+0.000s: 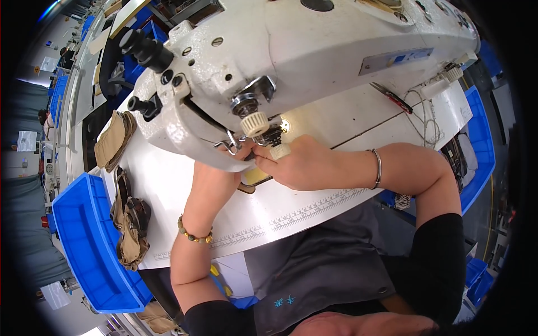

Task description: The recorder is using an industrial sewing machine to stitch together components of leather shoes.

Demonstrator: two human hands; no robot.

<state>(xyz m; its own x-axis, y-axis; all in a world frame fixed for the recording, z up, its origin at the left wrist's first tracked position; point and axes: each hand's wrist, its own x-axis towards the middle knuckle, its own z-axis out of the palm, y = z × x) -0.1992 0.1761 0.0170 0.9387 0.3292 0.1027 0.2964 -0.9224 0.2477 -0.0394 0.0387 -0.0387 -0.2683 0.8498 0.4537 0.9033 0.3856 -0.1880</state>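
Note:
A white sewing machine [325, 56] stands over a white table [286, 213] with a ruler strip along its front edge. My left hand [221, 179] reaches under the machine head, its fingers mostly hidden by metal parts. My right hand [297, 162] is curled at the needle area [272, 134], fingertips pressed together beside the left hand; whatever small dark piece lies there is too hidden to name. A yellowish plate [252, 175] shows just below the hands.
Tan fabric pieces [112, 140] and darker bundles [129, 224] lie at the left, beside a blue bin [95, 246]. Scissors [392, 98] and a loose cord [428, 112] lie right of the machine. Another blue bin [479, 145] stands beyond the right edge.

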